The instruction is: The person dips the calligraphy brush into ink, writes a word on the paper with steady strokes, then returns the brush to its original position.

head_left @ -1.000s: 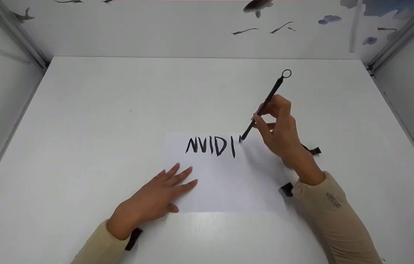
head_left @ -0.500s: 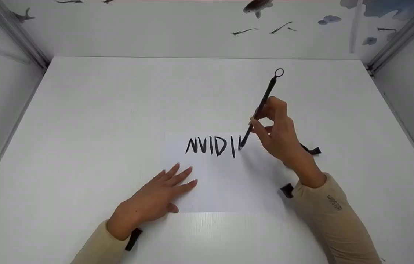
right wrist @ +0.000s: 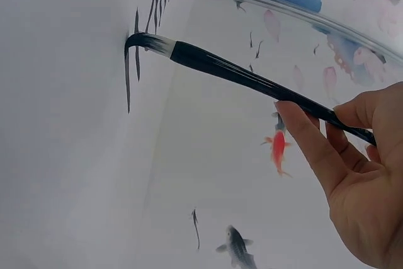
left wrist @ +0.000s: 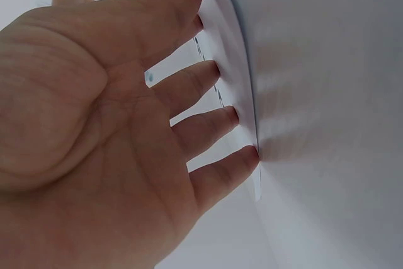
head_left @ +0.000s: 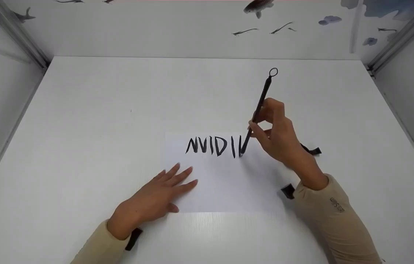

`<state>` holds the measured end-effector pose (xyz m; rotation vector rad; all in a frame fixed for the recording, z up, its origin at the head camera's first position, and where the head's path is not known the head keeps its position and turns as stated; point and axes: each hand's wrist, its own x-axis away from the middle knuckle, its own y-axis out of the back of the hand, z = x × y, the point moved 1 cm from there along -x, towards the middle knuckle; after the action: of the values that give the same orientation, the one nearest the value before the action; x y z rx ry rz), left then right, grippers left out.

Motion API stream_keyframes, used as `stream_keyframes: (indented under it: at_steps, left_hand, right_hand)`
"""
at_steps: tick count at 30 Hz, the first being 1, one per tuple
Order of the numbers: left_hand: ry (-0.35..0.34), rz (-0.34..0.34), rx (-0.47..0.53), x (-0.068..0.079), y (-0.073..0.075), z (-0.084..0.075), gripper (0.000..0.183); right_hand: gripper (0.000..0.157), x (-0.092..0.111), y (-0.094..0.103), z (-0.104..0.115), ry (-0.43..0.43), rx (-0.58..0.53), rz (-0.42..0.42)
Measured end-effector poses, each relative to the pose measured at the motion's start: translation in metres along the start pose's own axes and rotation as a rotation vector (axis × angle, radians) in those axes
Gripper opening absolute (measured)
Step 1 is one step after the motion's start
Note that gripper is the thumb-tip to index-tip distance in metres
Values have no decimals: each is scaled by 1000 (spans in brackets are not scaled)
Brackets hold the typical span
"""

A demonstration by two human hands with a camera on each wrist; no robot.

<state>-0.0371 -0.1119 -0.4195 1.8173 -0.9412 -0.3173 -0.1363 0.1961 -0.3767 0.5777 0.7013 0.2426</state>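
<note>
A black writing brush (head_left: 261,102) with a ring at its top end is pinched in my right hand (head_left: 278,135). In the right wrist view, its ink-dark bristles (right wrist: 148,43) bend against the paper. On the white sheet (head_left: 225,187), black brushed letters (head_left: 211,146) read NVIDI, followed by a further upright stroke beside the brush tip. My left hand (head_left: 153,198) rests on the sheet's left side, fingers spread. The left wrist view shows its fingertips (left wrist: 230,114) touching the paper, whose near edge curls slightly up off the table.
The white table (head_left: 93,128) surrounds the sheet. Behind it stands a white panel (head_left: 177,33) printed with fish and flowers, with side panels at left and right. Black straps (head_left: 287,191) stick out by both sleeves.
The brush tip has moved down the paper, leaving a longer stroke right of the NVIDI letters. The brush's upper end has swung left, more upright. My left hand has stayed put.
</note>
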Motion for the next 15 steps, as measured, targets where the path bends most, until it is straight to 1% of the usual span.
stream_keyframes:
  at_steps: [5,7,11,15]
  left_hand:
    - [2,4,-1,0,0,0,74]
    - [2,6,1,0,0,0,74]
    - [-5,2,-7,0,1,0,74]
    - [-13,-9,-13,0,1,0,73]
  right_hand:
    - [56,-1,4,4,5,-11,14]
    - [55,-2,7,6,17,-9,-5]
    - [54,-5,13,5,65,6,-91]
    - [52,-8,13,-1,113,8,-177]
